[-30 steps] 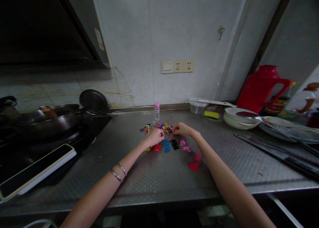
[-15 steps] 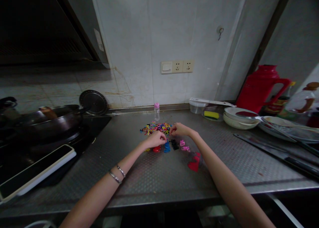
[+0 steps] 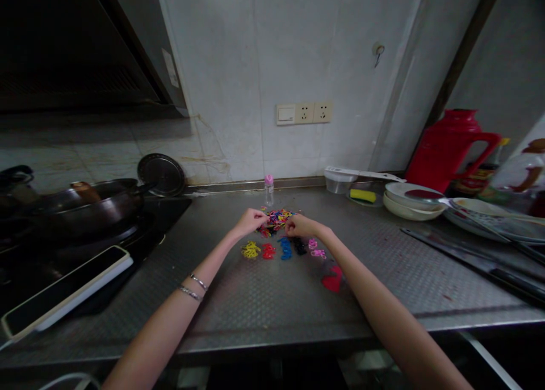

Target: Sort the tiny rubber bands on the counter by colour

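Observation:
A mixed pile of small colourful loops (image 3: 279, 218), like little rubber bands, lies on the metal counter. My left hand (image 3: 250, 222) is at the pile's left edge, fingertips pinched; anything between them is too small to make out. At the right edge my right hand (image 3: 301, 226) is closed too, its fingertips partly hidden. In front of the pile sit sorted groups: yellow loops (image 3: 251, 250), red loops (image 3: 268, 251), blue loops (image 3: 285, 249), black loops (image 3: 300, 246) and pink loops (image 3: 317, 250). A small clear bottle with a pink cap (image 3: 269, 190) stands behind.
Near my right forearm lies a red heart-shaped piece (image 3: 332, 281). To the right are a yellow sponge (image 3: 363, 195), stacked bowls (image 3: 411, 202), a long knife (image 3: 464, 259) and a red thermos (image 3: 445, 149). A pan (image 3: 97, 208) and a phone-like device (image 3: 66, 293) are at left.
My left hand has moved left and away from the red and blue groups to the pile's left side, uncovering the yellow and red loops. My right hand has shifted slightly left and down.

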The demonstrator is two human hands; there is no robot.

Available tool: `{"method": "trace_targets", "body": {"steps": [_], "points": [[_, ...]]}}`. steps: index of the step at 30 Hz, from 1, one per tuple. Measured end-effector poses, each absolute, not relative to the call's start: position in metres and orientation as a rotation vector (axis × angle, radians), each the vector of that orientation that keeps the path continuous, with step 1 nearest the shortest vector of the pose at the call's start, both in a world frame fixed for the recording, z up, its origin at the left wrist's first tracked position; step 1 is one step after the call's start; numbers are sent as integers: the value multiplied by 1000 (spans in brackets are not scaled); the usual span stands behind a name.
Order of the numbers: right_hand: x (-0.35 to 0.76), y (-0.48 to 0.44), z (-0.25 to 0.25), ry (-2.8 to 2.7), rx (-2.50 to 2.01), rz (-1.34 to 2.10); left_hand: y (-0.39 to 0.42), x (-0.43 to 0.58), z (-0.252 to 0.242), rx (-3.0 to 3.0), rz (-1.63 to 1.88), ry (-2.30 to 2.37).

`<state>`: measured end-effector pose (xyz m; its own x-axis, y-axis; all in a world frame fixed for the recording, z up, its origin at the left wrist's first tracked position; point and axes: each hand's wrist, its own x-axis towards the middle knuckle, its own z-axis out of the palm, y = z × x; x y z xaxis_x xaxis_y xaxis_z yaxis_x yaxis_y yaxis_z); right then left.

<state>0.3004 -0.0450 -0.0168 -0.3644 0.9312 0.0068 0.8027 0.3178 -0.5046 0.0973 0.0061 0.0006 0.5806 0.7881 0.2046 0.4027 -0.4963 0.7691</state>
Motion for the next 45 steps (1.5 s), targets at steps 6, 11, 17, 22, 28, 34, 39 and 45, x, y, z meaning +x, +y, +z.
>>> {"method": "trace_targets", "body": {"steps": [6,11,17,22,28,34,39,45], "points": [[310,-45,-8,-2239,-1601,561,13,89,0,2112,744,1039],[343,-48,-1,-2140,-1695,734,22,81,-1,2168,656,1036],[373,-55,-3,-2035,-1866,1138,38,74,-16,2199,606,995],[376,-49,-8,-2006,-1797,978,46,71,-24,2200,594,988],[371,-42,-15,-1979,-1758,643,47,69,-22,2238,612,979],[365,-37,-26,-2020,-1819,567,42,55,-24,2199,628,1059],[361,-35,-29,-2047,-1790,526,38,44,-29,2119,642,1108],[353,-32,-29,-2087,-1780,428,36,44,-30,2118,676,1106]]}}
